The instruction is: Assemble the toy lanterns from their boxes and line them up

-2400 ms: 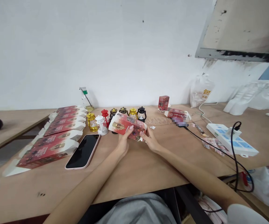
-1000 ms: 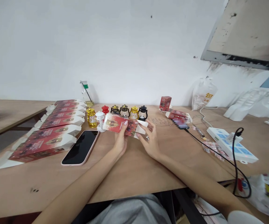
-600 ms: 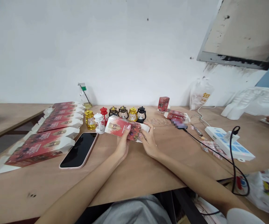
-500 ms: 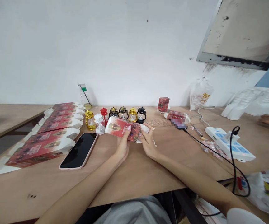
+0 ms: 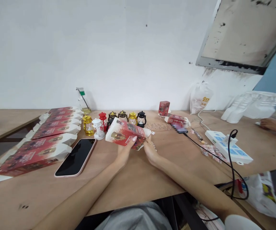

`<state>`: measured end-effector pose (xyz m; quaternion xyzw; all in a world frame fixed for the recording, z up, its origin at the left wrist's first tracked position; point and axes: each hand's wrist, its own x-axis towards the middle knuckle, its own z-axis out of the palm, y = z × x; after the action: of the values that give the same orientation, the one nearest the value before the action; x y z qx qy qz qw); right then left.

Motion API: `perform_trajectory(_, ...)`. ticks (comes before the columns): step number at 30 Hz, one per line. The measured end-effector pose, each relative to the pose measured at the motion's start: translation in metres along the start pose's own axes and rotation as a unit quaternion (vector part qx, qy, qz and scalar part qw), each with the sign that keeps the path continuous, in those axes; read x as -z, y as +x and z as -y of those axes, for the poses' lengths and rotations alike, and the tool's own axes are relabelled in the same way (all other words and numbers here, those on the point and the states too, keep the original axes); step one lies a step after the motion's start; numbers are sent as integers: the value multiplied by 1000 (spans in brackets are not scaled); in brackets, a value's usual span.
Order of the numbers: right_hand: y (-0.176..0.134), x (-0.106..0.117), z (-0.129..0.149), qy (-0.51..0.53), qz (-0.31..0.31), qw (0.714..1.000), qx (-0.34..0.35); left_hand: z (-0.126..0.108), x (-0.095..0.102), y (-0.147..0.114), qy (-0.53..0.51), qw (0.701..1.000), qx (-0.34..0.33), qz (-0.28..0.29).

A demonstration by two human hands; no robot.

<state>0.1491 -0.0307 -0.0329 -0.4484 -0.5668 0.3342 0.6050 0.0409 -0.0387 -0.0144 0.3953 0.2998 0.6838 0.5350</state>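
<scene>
A red printed cardboard box is held tilted above the table, with two printed faces showing. My left hand grips it from below, thumb pressed on the near face. At the box's right end, where white flaps stick out, my right hand holds on with its fingertips partly hidden by the box. Just behind are small lanterns: a white lantern, a gold lantern, a red lantern, a black lantern and several others.
Red boxes with raised flaps line the left side, beside a phone. To the right lie a power strip, a black cable and small packets. Another person's hand is at far right, near white foam-like pieces.
The box has gone from looking nearly flat to a fuller, squared shape, its upper side now showing. My right fingers have slipped further behind its end. The camera view has shifted slightly right.
</scene>
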Motion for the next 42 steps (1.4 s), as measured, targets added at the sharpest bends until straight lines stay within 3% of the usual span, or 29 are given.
perform_trajectory(5,-6,-5,12,103,93,990,-38,-17,-3,-8,76,997,17,16)
perform_trajectory(9,-9,-7,8,113,78,990,-16,-29,-7,-14,73,995,44,43)
perform_trajectory(14,-8,-9,3,134,69,989,-2,-29,-10,-14,63,997,38,31)
perform_trajectory(19,2,-3,4,106,31,994,2,-29,-8,-9,114,993,-13,10)
perform_trajectory(25,26,18,-2,160,17,985,-54,-31,-2,7,80,987,-112,-78)
perform_trajectory(28,41,30,-5,162,-29,985,-50,-31,0,17,42,982,-161,-89)
perform_trajectory(31,56,49,-2,22,-158,987,1,-35,2,23,30,976,-187,-109)
perform_trajectory(33,64,67,3,-83,-227,969,47,-39,1,24,35,973,-195,-117)
perform_trajectory(36,70,96,13,-231,-253,928,143,-44,-3,21,71,970,-198,-121)
perform_trajectory(38,72,111,18,-367,-260,875,179,-46,-6,19,100,969,-193,-117)
perform_trajectory(42,68,125,26,-595,-233,752,160,-41,-3,22,175,968,-160,-78)
